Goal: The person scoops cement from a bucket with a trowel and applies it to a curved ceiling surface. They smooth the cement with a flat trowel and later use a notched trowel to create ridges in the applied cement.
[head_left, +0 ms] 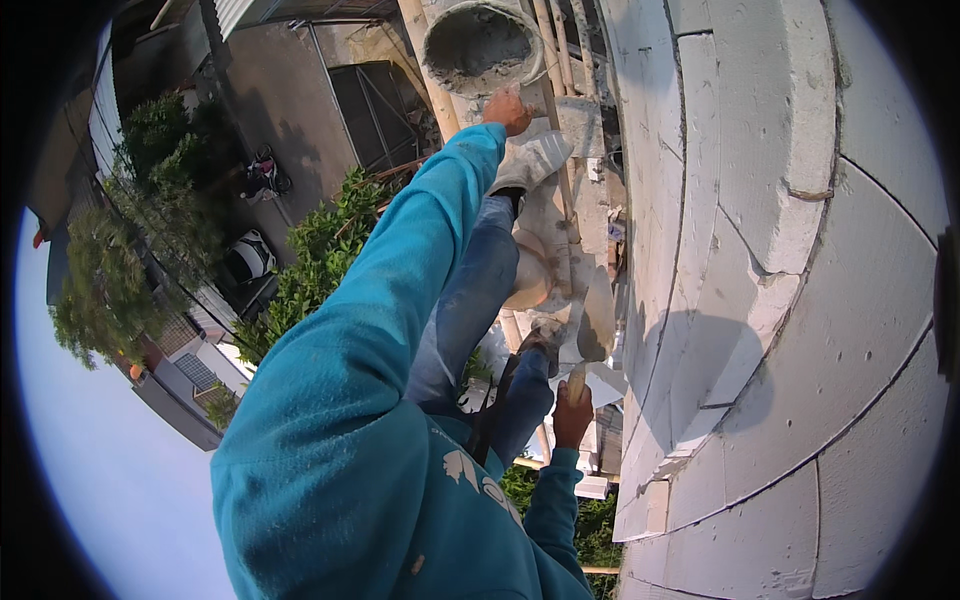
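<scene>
At the top, a round bucket with grey wet mortar inside stands on the scaffold planks. My left hand is closed at its near rim, apparently on the thin wire handle; the exact grip is hard to make out. Lower down, my right hand wraps round the wooden handle of a trowel. The grey blade points away from me, beside the block wall, and has mortar on it.
A wall of pale blocks rises close on the right, with a stepped edge. Bamboo poles and planks carry my feet. A tan round object lies between my legs. Far below left are bushes, a motorbike and a car.
</scene>
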The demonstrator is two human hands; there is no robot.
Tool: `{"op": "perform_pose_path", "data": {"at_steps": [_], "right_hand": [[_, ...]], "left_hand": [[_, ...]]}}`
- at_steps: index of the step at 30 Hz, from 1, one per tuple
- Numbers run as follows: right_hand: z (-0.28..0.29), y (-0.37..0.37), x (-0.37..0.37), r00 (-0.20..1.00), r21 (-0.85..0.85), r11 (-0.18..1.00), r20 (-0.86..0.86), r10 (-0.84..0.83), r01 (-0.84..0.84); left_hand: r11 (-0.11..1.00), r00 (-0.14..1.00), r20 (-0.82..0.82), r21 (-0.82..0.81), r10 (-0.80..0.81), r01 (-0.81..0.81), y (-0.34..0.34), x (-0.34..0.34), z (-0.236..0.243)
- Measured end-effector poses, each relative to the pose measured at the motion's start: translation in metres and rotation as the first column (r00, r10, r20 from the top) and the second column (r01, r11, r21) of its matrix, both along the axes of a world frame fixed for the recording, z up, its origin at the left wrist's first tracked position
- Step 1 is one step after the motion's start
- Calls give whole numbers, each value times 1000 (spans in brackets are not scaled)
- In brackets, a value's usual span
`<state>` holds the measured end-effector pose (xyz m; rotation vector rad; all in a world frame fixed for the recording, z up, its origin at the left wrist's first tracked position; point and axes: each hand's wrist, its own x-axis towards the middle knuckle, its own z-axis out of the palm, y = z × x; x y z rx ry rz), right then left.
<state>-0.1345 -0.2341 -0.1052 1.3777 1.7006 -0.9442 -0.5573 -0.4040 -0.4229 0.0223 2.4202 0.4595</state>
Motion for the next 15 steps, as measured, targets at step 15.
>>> {"op": "perform_pose_path", "data": {"at_steps": [15], "right_hand": [[-9, 5, -68, 990, -75, 987, 16, -141, 141]], "left_hand": [[807, 807, -44, 6, 590, -590, -202, -8, -122]]}}
